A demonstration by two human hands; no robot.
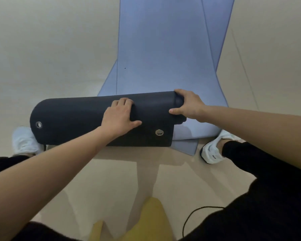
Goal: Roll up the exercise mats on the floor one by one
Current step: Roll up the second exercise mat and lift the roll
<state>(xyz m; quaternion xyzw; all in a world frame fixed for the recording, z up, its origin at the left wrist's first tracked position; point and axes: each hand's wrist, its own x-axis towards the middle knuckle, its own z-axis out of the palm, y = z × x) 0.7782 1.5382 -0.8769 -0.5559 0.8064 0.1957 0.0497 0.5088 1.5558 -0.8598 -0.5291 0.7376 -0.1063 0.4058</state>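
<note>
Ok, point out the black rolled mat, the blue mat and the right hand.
black rolled mat (73, 117): head view, bare upper face of the roll.
blue mat (160, 49): head view, flat middle stretch beyond the roll.
right hand (189, 105): head view, back of the hand.

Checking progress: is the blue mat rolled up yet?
No, the blue mat lies flat on the floor; only the black mat is rolled.

I find no legible text anywhere. The only marking is a small dark print on the heel of my right shoe (211, 152), too small and blurred to read. The black mat (73, 119) bears no label or number.
</note>
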